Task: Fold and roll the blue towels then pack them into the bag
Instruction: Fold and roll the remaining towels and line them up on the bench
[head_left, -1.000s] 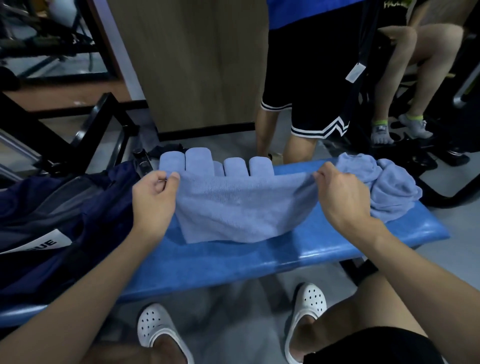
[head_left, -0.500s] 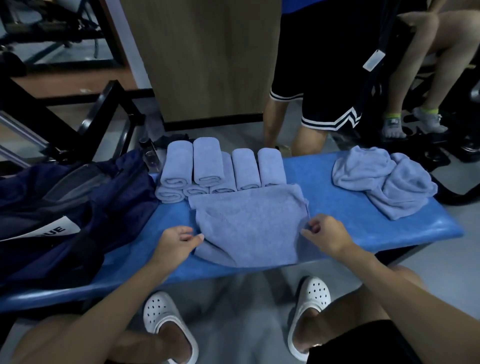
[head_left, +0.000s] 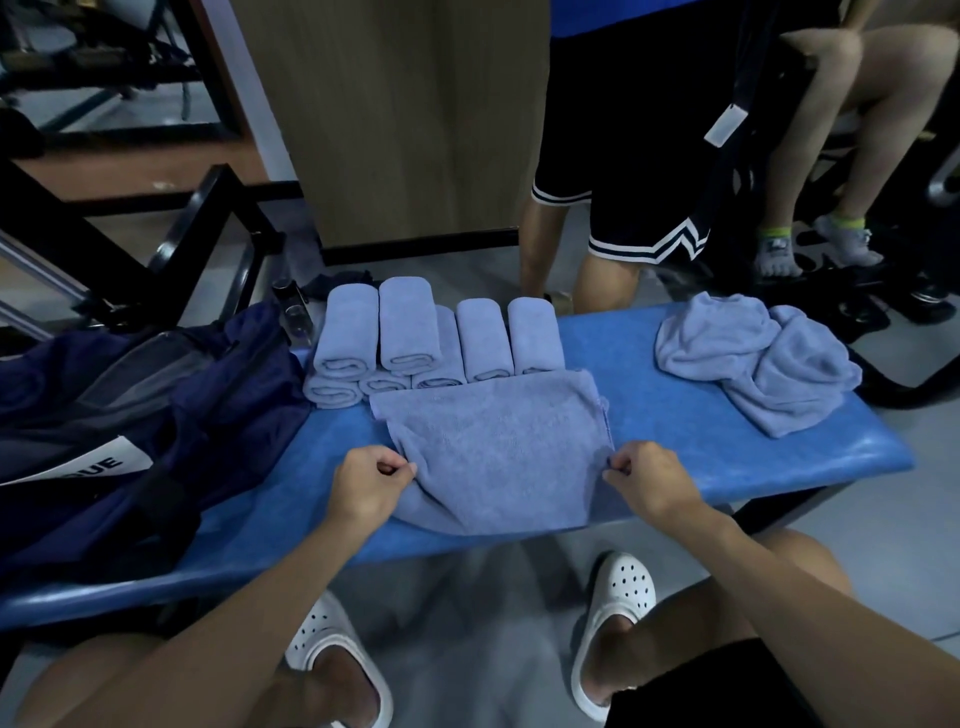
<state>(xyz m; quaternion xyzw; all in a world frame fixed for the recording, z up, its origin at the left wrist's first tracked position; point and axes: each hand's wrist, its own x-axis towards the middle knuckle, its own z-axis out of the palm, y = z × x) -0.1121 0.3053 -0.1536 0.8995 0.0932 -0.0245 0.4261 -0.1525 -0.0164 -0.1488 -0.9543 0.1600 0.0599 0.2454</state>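
A light blue towel (head_left: 493, 441) lies folded flat on the blue padded bench (head_left: 675, 441), its near edge hanging over the front. My left hand (head_left: 369, 480) pinches its near left edge and my right hand (head_left: 649, 478) pinches its near right edge. Behind it, several rolled blue towels (head_left: 431, 338) are stacked in two layers. A heap of unfolded blue towels (head_left: 753, 358) sits at the bench's right end. The dark navy bag (head_left: 135, 415) lies open on the bench's left end.
A small bottle (head_left: 296, 312) stands between the bag and the rolls. A person in black shorts (head_left: 613, 171) stands just behind the bench, and another person's legs (head_left: 831, 130) are at the far right. Black metal frames (head_left: 171, 244) stand at the left. My white clogs (head_left: 618, 608) are under the bench.
The towel, held up by its top corners a second ago, now lies flat on the bench. Both hands have come down to its near edge and pinched the two sides.
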